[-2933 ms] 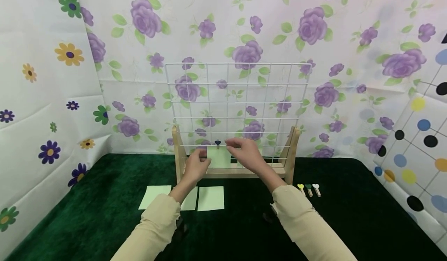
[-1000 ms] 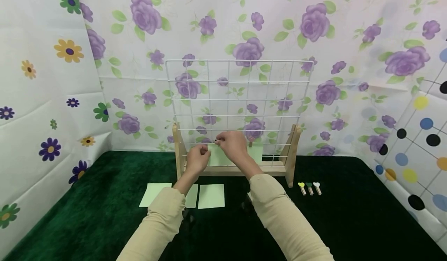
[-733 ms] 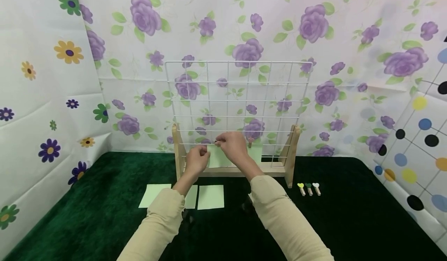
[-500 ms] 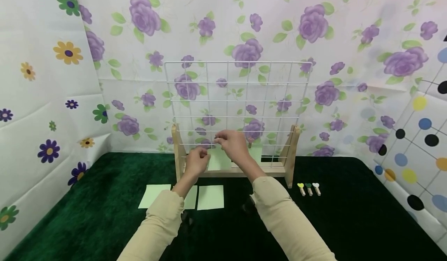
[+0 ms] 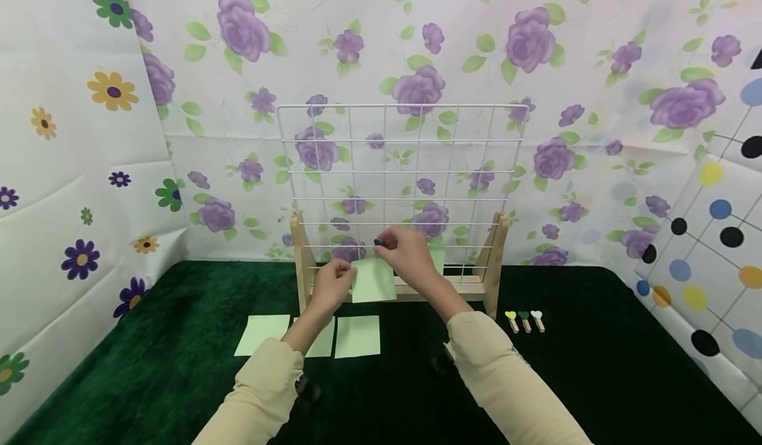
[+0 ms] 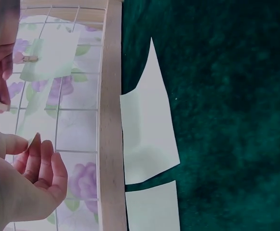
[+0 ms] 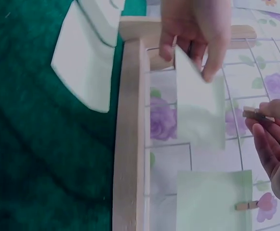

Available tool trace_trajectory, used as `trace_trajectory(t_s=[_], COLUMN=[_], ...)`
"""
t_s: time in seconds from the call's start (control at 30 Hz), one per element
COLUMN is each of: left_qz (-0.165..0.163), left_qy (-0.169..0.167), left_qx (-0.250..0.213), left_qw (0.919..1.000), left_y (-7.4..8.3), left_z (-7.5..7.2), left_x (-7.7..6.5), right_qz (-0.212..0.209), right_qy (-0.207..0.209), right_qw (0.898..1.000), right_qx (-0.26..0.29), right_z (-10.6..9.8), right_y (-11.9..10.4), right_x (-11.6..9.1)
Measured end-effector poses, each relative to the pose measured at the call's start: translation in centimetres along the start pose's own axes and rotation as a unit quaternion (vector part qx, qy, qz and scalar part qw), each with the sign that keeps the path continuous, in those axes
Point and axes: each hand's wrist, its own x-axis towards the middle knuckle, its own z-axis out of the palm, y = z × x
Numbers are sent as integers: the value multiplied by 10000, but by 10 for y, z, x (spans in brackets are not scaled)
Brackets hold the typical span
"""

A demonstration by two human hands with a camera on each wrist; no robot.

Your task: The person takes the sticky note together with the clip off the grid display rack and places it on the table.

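- Left hand (image 5: 330,287), fingertips closed, pinches a pale-green paper sheet (image 5: 374,282) in front of the wire grid (image 5: 403,141).
- Right hand (image 5: 409,256) pinches a wooden clothespin (image 7: 250,113), its partly hidden head apparently dark blue.

Patterned sheets (image 5: 381,41) are enclosing a green-covered counter (image 5: 149,379) on three sides, forming a makeshift booth.

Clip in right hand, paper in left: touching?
Apart. Right wrist view shows a visible gap between the clip and the nearest edge of the paper.
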Motion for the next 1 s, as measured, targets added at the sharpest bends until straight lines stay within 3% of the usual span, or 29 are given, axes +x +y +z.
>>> trace_trajectory(t_s=[0.2, 0.47, 0.7, 1.0], left_qz=[-80, -213, -236, -93], left_qy=[-220, -510, -756, -992], left_qx=[-30, -9, 150, 187], left_qw=[9997, 9985, 9967, 9949], left_y=[-3, -10, -15, -15], left_z=[-7, -12, -13, -13], left_x=[-10, -17, -21, -25], right_qz=[-385, -178, -532, -474], right_qy=[-133, -293, -473, -726], right_qw=[9987, 9994, 9967, 9947], right_qx=[-317, -34, -389, -556], right_z=[-7, -17, -28, -40], right_y=[5, 19, 33, 51], right_x=[-11, -24, -34, -48])
